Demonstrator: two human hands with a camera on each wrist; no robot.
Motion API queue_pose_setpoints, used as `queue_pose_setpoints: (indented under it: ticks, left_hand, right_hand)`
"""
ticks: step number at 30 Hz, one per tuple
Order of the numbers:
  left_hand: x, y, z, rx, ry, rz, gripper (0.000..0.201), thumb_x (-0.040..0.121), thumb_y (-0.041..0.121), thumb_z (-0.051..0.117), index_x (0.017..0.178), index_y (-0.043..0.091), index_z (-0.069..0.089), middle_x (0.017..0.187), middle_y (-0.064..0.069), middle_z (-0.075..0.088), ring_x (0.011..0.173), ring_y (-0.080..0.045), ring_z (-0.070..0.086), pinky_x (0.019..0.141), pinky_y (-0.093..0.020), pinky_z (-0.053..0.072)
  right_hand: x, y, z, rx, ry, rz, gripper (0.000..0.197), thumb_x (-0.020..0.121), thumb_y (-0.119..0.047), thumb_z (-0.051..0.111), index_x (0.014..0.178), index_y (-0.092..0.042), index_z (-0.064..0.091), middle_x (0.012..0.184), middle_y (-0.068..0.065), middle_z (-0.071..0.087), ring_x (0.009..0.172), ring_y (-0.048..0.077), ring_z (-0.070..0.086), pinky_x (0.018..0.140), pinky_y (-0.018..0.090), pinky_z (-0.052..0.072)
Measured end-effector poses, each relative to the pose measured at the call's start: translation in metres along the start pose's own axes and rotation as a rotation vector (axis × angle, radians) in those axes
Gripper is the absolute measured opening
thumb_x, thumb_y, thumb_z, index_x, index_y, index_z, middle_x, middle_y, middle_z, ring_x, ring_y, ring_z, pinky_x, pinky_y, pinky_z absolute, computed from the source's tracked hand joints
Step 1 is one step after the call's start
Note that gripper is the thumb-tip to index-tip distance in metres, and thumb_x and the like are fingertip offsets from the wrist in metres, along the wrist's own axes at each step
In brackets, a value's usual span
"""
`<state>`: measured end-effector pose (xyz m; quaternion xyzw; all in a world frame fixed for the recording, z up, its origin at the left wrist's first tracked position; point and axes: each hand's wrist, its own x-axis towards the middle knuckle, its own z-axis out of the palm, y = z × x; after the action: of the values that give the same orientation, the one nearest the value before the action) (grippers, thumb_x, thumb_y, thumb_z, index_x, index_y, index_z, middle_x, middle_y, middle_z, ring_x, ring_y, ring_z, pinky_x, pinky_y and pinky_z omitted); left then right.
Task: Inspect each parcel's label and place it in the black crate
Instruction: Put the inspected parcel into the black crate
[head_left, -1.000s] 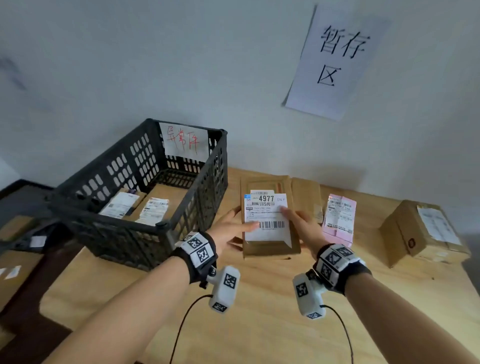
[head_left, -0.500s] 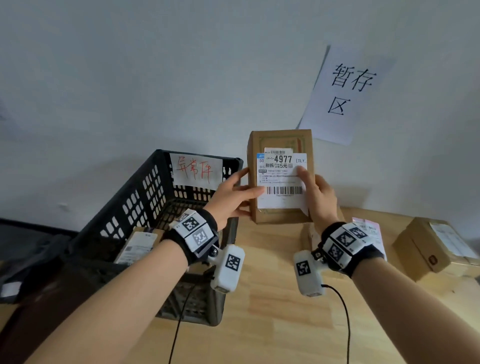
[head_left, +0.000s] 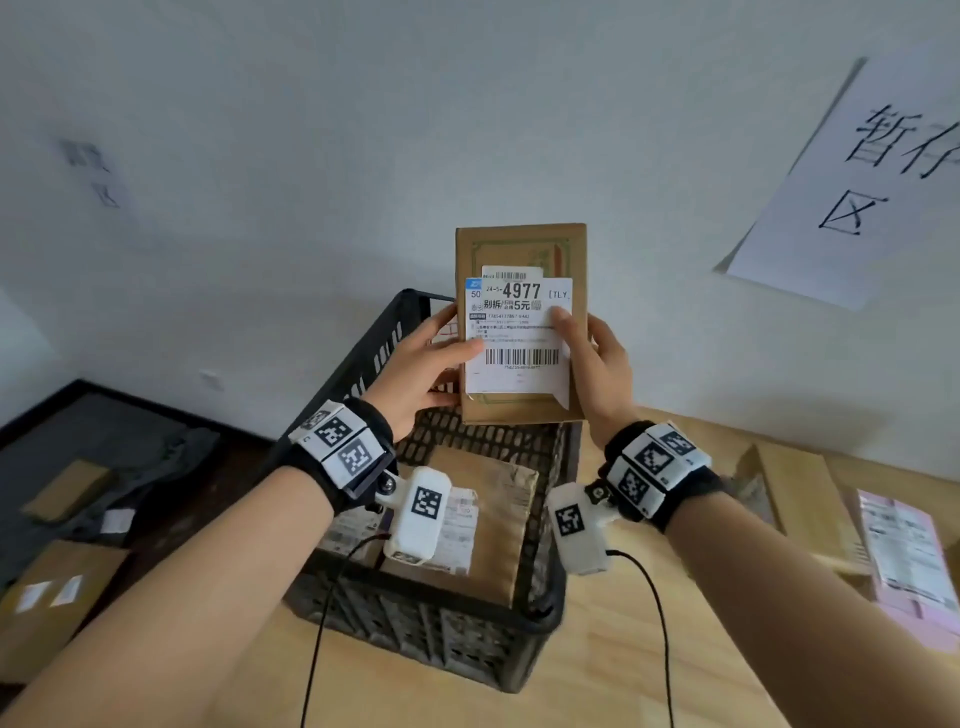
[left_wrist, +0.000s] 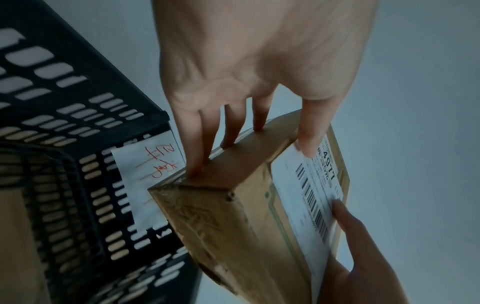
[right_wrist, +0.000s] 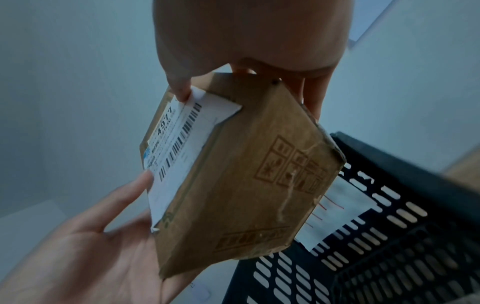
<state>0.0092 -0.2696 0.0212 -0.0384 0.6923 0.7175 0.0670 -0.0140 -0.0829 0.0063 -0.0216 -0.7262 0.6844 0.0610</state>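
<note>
A: Both wrists are up. The left hand (head_left: 422, 365) and right hand (head_left: 597, 364) clamp the parcel (head_left: 521, 249) by its side edges, thumbs pinching the label (head_left: 519, 338), fingers curled behind.

B: It was on the table a second ago; now it's upright over the black crate (head_left: 363, 364).

A: Inspection's under way, I'd say; lowering comes next, onto the boxes inside (head_left: 498, 499).

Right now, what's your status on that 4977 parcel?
Left hand and right hand both grip the parcel, upright, label facing the head camera. Held above the black crate; parcels already inside. Nothing in the way.
</note>
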Motion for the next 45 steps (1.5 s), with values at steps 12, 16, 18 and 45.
queue_pose_setpoints:
  ticks: [12, 16, 18, 45]
  left_hand:
    - [0.089, -0.029, -0.114, 0.145, -0.029, -0.158, 0.036, 0.092, 0.032, 0.057, 0.127, 0.035, 0.047, 0.107, 0.007, 0.068, 0.094, -0.010, 0.063, 0.073, -0.031, 0.052]
    - [0.114, -0.040, -0.123, 0.171, -0.074, -0.174, 0.040, 0.097, 0.029, 0.050, 0.136, 0.027, 0.043, 0.123, 0.000, 0.063, 0.101, -0.013, 0.062, 0.087, -0.033, 0.050]
    - [0.126, -0.049, -0.126, 0.195, -0.081, -0.194, 0.040, 0.099, 0.026, 0.046, 0.138, 0.024, 0.039, 0.128, -0.001, 0.059, 0.110, -0.017, 0.059, 0.095, -0.035, 0.047]
    - [0.172, -0.092, -0.120, 0.684, 0.000, -0.345, 0.049, 0.101, 0.021, 0.037, 0.142, 0.003, 0.018, 0.141, -0.013, 0.045, 0.122, -0.028, 0.051, 0.088, -0.033, 0.043]
  right_hand:
    - [0.059, 0.073, 0.133, 0.040, -0.001, 0.308, 0.058, 0.084, -0.054, 0.061, 0.130, -0.020, 0.052, 0.105, -0.002, 0.070, 0.090, 0.013, 0.069, 0.077, 0.030, 0.057]
    - [0.072, 0.100, 0.152, 0.080, 0.011, 0.419, 0.060, 0.082, -0.057, 0.061, 0.127, -0.018, 0.054, 0.109, 0.001, 0.070, 0.096, 0.019, 0.069, 0.088, 0.040, 0.056]
    - [0.077, 0.110, 0.160, 0.097, 0.027, 0.460, 0.059, 0.085, -0.054, 0.059, 0.128, -0.015, 0.053, 0.109, 0.002, 0.070, 0.095, 0.019, 0.069, 0.086, 0.037, 0.056]
    - [0.101, 0.132, 0.190, -0.189, 0.008, 0.662, 0.061, 0.094, -0.058, 0.036, 0.110, -0.007, 0.063, 0.104, 0.009, 0.068, 0.097, 0.027, 0.066, 0.094, 0.042, 0.051]
